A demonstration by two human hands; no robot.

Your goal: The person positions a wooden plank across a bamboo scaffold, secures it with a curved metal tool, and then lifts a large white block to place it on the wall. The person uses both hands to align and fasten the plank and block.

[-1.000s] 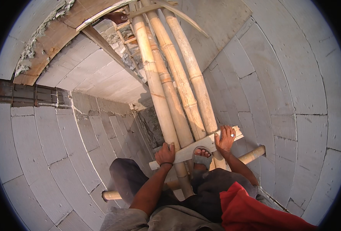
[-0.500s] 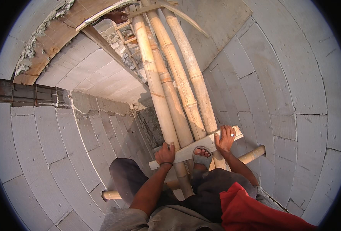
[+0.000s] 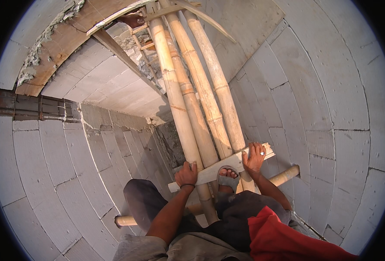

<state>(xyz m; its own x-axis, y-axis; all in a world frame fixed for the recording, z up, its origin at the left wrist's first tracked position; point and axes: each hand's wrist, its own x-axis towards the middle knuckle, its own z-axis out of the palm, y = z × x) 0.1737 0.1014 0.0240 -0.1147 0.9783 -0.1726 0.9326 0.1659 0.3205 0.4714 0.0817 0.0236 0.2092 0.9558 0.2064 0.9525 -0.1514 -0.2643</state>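
A pale wooden board [image 3: 212, 173] lies crosswise over several long bamboo poles [image 3: 192, 104]. My left hand [image 3: 186, 175] is closed around the board towards its left end, beside the leftmost pole. Close to the board's rough right end, my right hand [image 3: 254, 157] grips it with the fingers curled over the far edge; a ring shows on one finger. Between the hands, my sandalled foot [image 3: 228, 175] stands at the board and the poles. The undersides of both grips are hidden.
Grey block walls rise on the left [image 3: 44, 161] and right [image 3: 318, 108]. A crosswise bamboo pole [image 3: 286, 175] passes beneath the long poles. A deep gap drops away left of them. At the top left, a person's foot [image 3: 131, 19] rests near a thin wooden strip [image 3: 170, 10].
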